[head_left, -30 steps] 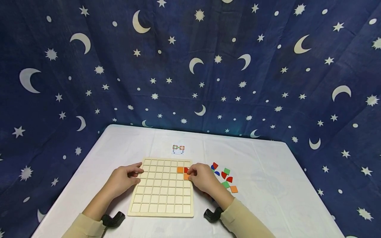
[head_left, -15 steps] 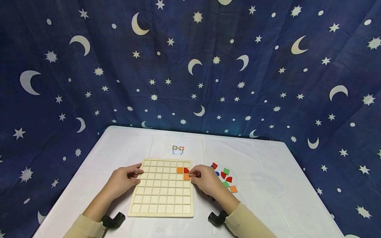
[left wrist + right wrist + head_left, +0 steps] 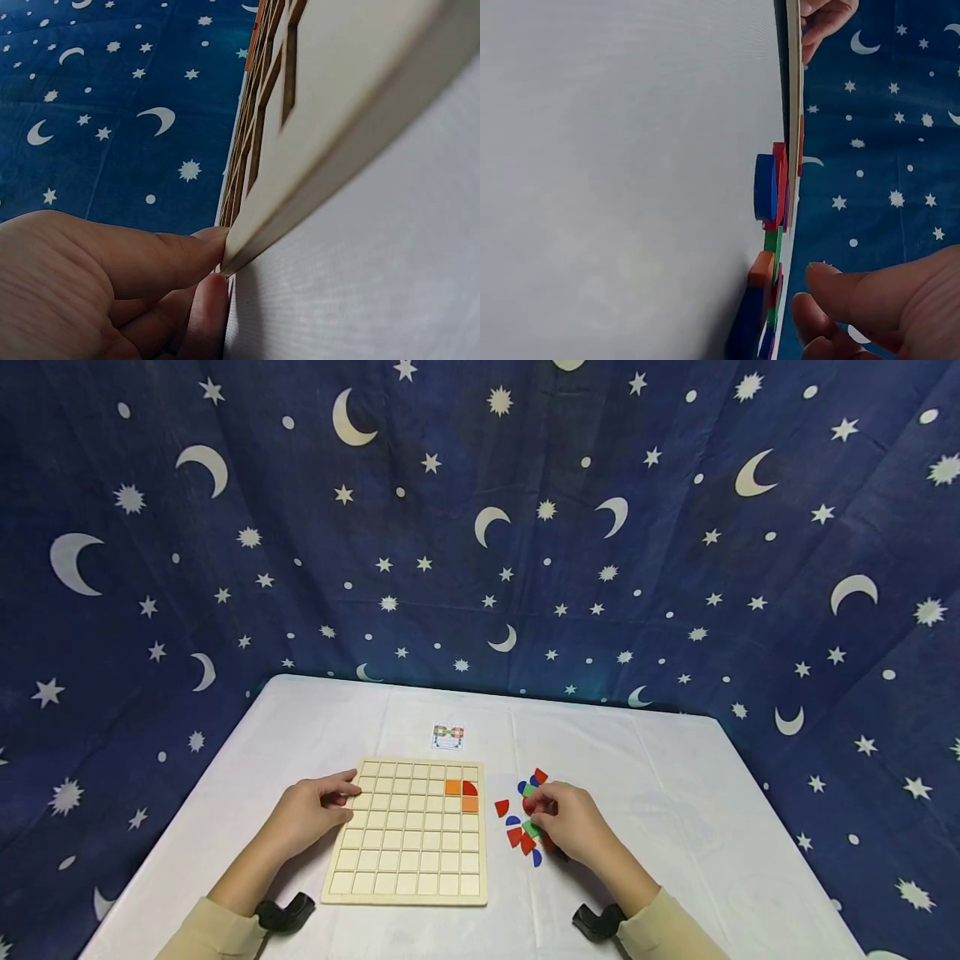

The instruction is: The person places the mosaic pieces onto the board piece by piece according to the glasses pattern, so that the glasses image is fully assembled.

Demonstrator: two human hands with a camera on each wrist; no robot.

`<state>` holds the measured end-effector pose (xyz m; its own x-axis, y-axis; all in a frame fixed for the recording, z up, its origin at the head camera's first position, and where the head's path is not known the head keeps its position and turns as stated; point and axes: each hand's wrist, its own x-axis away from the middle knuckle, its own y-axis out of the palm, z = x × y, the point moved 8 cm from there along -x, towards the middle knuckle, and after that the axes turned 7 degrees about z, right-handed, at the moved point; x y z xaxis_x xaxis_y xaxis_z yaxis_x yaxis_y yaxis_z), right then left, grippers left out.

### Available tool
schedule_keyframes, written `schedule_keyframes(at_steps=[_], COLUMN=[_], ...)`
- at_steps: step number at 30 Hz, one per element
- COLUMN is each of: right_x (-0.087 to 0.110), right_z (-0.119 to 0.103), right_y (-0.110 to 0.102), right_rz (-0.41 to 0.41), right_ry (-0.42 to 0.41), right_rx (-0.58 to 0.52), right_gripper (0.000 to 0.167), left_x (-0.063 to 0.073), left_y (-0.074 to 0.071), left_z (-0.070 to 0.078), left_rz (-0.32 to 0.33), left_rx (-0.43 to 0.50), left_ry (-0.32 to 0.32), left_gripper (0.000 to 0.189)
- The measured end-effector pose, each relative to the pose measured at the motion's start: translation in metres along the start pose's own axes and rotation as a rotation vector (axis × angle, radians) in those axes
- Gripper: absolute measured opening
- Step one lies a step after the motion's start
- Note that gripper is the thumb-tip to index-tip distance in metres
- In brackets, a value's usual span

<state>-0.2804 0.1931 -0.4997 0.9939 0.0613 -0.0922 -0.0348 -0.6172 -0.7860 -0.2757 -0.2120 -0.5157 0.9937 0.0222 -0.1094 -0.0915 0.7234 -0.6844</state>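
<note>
A pale wooden grid board [image 3: 405, 900] lies on the table. Two orange square tiles [image 3: 453, 787] and a red quarter-round tile [image 3: 469, 788] sit in its upper right cells. My left hand [image 3: 306, 814] touches the board's left edge with thumb and fingers; the left wrist view shows the thumb [image 3: 172, 259] against that edge. Over the loose tiles right of the board hovers my right hand [image 3: 576, 823]. In the right wrist view its thumb and fingers [image 3: 855, 289] are slightly bent, with nothing seen between them. The hand covers part of the pile.
Loose tiles include a red quarter-round [image 3: 502, 808], blue half-rounds [image 3: 513, 820] and a green square [image 3: 531, 828]. A small printed pattern card [image 3: 448, 737] lies beyond the board. A dark blue curtain with moons and stars [image 3: 480, 610] hangs behind the white table [image 3: 660, 810].
My right hand has left the board's right edge and moved right, over the loose tiles, uncovering several of them. The red tile shows fully in its cell. My left hand stays at the edge.
</note>
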Motion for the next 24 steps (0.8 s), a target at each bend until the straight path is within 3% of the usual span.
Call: schedule_keyframes(at_steps=[5,13,18,24], right_x=[0.008,0.02,0.019,0.019], right_z=[0.008,-0.004,-0.012,-0.019], right_y=[-0.002,0.011,0.018,0.026], right_rz=[-0.022,-0.104,-0.085,-0.086], right_ry=[0.018,-0.038,-0.103,-0.122], right_rx=[-0.012,0.017,0.096,0.156], right_gripper=[0.02,0.019,0.02,0.022], left_x=[0.0,-0.001,-0.002,-0.001], left_y=[0.0,0.0,0.0,0.001], left_z=[-0.001,-0.002,-0.003,-0.002], left_rz=[0.0,0.002,0.003,-0.001], left_rx=[0.008,0.008,0.005,0.008], left_ry=[0.002,0.002,0.01,0.013], left_gripper=[0.033,0.033,0.033,0.033])
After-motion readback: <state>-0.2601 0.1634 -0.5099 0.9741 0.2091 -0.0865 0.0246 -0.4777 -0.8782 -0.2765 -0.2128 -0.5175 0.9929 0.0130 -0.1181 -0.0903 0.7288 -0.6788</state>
